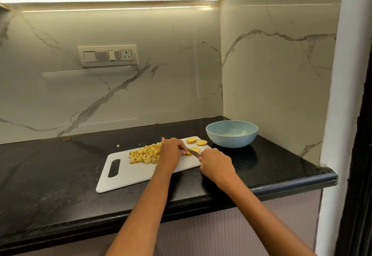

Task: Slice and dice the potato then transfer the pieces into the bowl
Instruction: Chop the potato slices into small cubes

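On one white cutting board (141, 172), the right hand (216, 164) grips one knife (193, 152) over the potato slice (189, 153) that the left hand (171, 152) pinches, three more slices (202, 142) beyond the fingertips, a diced pile (145, 154) left, one blue bowl (231, 134) right.

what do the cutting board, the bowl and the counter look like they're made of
Cutting board: likely plastic; smooth matte white, thin, with a moulded handle slot.
Bowl: pale blue, soft sheen; could be melamine, plastic or glazed ceramic, hard to tell.
Counter: probably polished black granite; dark, speckled, glossy, with a rounded front edge.
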Action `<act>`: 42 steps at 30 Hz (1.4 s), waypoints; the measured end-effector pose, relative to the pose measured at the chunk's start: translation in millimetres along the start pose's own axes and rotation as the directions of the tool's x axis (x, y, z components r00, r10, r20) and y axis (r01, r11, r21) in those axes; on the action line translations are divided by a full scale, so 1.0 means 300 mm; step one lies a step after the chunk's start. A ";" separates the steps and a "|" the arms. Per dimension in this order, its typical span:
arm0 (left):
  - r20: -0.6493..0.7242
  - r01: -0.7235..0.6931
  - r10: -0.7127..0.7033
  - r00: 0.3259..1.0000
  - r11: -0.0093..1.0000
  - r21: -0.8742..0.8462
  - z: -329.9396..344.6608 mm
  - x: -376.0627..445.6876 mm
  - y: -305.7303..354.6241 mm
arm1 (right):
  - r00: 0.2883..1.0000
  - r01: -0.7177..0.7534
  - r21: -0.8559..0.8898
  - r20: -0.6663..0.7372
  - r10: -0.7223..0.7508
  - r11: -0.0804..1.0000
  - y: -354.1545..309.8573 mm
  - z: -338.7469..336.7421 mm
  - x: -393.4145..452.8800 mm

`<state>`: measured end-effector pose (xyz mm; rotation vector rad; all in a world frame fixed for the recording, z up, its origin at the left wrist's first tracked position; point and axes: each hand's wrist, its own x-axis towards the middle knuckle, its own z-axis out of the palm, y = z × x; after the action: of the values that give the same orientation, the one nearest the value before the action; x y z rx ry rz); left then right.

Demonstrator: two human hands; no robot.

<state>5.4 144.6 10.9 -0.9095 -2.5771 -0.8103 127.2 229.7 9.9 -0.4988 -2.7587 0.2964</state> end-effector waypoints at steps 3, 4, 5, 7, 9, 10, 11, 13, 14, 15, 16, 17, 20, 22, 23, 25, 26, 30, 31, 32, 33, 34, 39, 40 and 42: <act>0.080 -0.010 0.006 0.997 0.999 0.048 -0.013 0.012 0.005 | 1.000 -0.001 -0.032 0.008 0.001 1.000 -0.018 -0.007 -0.001; 0.094 -0.016 0.011 0.996 0.999 0.049 -0.016 0.017 0.009 | 1.000 -0.001 -0.041 0.017 0.002 0.999 -0.025 -0.011 0.004; 0.102 -0.020 0.016 0.995 0.999 0.043 -0.017 0.021 0.010 | 1.000 0.000 -0.051 0.029 0.001 0.999 -0.036 -0.012 0.009; 0.142 -0.016 0.004 0.990 0.996 0.084 -0.027 0.025 0.017 | 0.999 0.014 -0.069 0.052 -0.010 0.998 -0.059 -0.014 0.023; 0.194 -0.007 -0.025 0.981 0.987 0.162 -0.031 0.025 0.025 | 0.997 0.030 -0.089 0.070 -0.024 0.996 -0.072 -0.013 0.028; 0.190 -0.005 -0.028 0.981 0.985 0.173 -0.027 0.023 0.028 | 0.997 0.034 -0.099 0.078 -0.027 0.994 -0.069 -0.016 0.021; 0.168 -0.005 -0.023 0.985 0.986 0.166 -0.021 0.026 0.029 | 0.996 0.040 -0.113 0.079 -0.032 0.993 -0.061 -0.016 0.009; 0.118 -0.002 -0.014 0.993 0.991 0.134 -0.018 0.024 0.024 | 0.998 0.062 -0.155 0.038 -0.057 0.986 -0.040 -0.009 -0.014; 0.109 0.000 -0.014 0.994 0.992 0.125 -0.020 0.023 0.024 | 0.997 0.073 -0.179 0.014 -0.072 0.981 -0.035 -0.005 -0.022; 0.111 0.004 -0.017 0.994 0.993 0.120 -0.019 0.020 0.024 | 0.996 0.083 -0.201 -0.002 -0.085 0.976 -0.034 -0.002 -0.028; 0.112 0.006 -0.019 0.994 0.993 0.116 -0.020 0.016 0.023 | 0.995 0.092 -0.213 -0.008 -0.096 0.973 -0.036 0.002 -0.027; 0.099 0.000 -0.010 0.995 0.995 0.101 -0.017 0.010 0.021 | 0.994 0.100 -0.217 -0.014 -0.105 0.971 -0.040 0.007 -0.025; -0.015 -0.038 0.038 0.999 0.999 0.010 0.005 -0.006 -0.002 | 0.993 0.080 -0.168 -0.074 -0.093 0.983 -0.038 0.022 -0.016; -0.044 -0.048 0.050 0.998 0.998 0.029 0.011 -0.009 -0.012 | 0.989 0.023 -0.069 -0.143 -0.033 0.997 -0.020 0.030 -0.016; -0.050 -0.051 0.054 0.997 0.997 0.059 0.012 -0.008 -0.011 | 0.985 -0.005 -0.008 -0.172 0.004 1.000 -0.011 0.029 -0.015; -0.042 -0.045 0.050 0.998 0.991 0.125 0.009 -0.007 -0.001 | 0.976 -0.056 0.106 -0.202 0.077 0.993 -0.001 0.023 -0.005; -0.034 -0.048 0.053 0.998 0.988 0.149 0.005 -0.005 0.004 | 0.972 -0.075 0.155 -0.210 0.107 0.985 0.002 0.020 0.004; 0.105 -0.155 0.146 0.984 0.985 0.081 0.020 0.010 0.009 | 0.953 -0.091 0.275 -0.254 0.163 0.957 0.015 0.023 0.024; 0.166 -0.169 0.161 0.973 0.985 0.032 0.019 0.016 0.012 | 0.947 -0.088 0.286 -0.273 0.169 0.954 0.016 0.023 0.024; 0.220 -0.167 0.165 0.961 0.986 -0.011 0.019 0.018 0.016 | 0.941 -0.085 0.290 -0.291 0.173 0.953 0.020 0.022 0.021; 0.257 -0.162 0.167 0.952 0.986 -0.040 0.017 0.021 0.019 | 0.936 -0.085 0.296 -0.303 0.178 0.952 0.022 0.020 0.019; 0.284 -0.168 0.175 0.943 0.984 -0.052 0.014 0.025 0.022 | 0.933 -0.086 0.302 -0.309 0.183 0.949 0.023 0.018 0.019; 0.372 -0.177 0.174 0.912 0.984 -0.026 0.015 0.033 0.021 | 0.948 -0.115 0.335 -0.245 0.204 0.935 0.024 0.018 0.026; 0.377 -0.173 0.166 0.911 0.985 -0.015 0.013 0.033 0.021 | 0.949 -0.122 0.337 -0.235 0.209 0.933 0.023 0.017 0.027; 0.399 -0.157 0.141 0.906 0.987 0.010 0.005 0.029 0.022 | 0.952 -0.136 0.333 -0.216 0.216 0.933 0.020 0.012 0.024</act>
<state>2.9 153.9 16.2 -1.3624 -2.7988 -0.5727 121.4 237.4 6.9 -0.6512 -2.3657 0.6577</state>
